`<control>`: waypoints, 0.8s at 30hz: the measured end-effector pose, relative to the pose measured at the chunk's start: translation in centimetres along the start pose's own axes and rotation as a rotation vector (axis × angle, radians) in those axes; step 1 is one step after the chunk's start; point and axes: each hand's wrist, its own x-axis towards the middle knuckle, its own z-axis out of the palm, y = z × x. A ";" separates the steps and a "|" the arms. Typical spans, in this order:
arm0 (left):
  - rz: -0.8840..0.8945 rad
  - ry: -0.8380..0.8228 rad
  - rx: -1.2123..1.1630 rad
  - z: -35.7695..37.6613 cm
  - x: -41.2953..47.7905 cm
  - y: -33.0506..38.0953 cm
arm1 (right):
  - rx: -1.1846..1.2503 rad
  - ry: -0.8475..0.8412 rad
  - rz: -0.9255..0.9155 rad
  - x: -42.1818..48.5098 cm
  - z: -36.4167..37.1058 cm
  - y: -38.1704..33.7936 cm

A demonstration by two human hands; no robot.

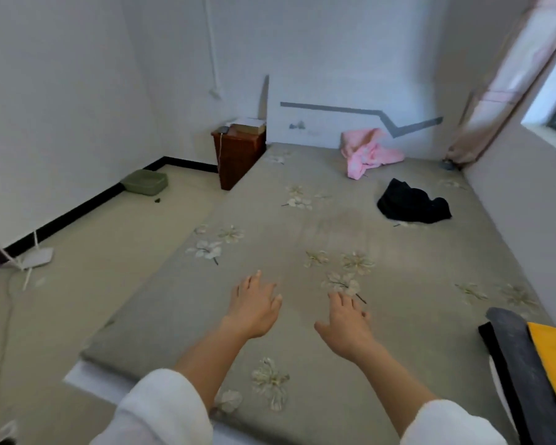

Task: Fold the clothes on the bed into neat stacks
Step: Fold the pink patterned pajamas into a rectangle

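Left hand [254, 308], right hand [347, 326] spread above bed [302, 226].

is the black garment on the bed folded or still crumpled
Crumpled. The black garment lies in an uneven heap with ragged edges on the bed, far from both hands, left and right, which hold nothing.

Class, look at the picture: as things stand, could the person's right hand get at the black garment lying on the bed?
Probably yes, with a lean: nothing lies between the open right hand and the black garment, only bare bed, though the garment sits well up the mattress.
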 end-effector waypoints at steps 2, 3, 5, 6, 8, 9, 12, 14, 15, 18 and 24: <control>-0.020 0.027 0.002 -2.1 0.4 -3.7 | -0.020 0.008 -0.036 1.5 0.5 -4.3; -0.035 0.037 -0.001 -3.3 0.6 -6.2 | -0.028 0.012 -0.059 2.5 1.0 -7.1; -0.042 0.054 0.001 -5.5 1.3 -11.3 | -0.016 0.025 -0.092 4.3 2.1 -12.7; -0.043 0.068 0.003 -6.6 1.7 -13.8 | -0.005 0.028 -0.096 5.1 2.7 -15.5; -0.045 0.094 0.005 -8.4 2.4 -19.0 | 0.007 0.030 -0.099 6.7 3.8 -21.1; -0.045 0.094 0.005 -9.3 2.5 -21.5 | 0.010 0.019 -0.101 7.4 4.6 -23.8; -0.068 0.095 0.024 -11.8 3.2 -29.0 | 0.009 -0.006 -0.131 9.3 6.8 -31.5; -0.099 0.098 0.021 -13.1 3.8 -33.8 | 0.012 -0.028 -0.147 10.5 8.0 -36.2; -0.113 0.099 0.016 -13.8 4.1 -36.0 | 0.008 -0.036 -0.155 11.2 8.6 -38.3; -0.137 0.101 0.001 -15.4 5.3 -42.0 | -0.012 -0.053 -0.184 13.7 9.8 -44.1; -0.141 0.118 -0.017 -18.6 10.6 -52.0 | -0.021 -0.041 -0.220 20.5 11.1 -54.0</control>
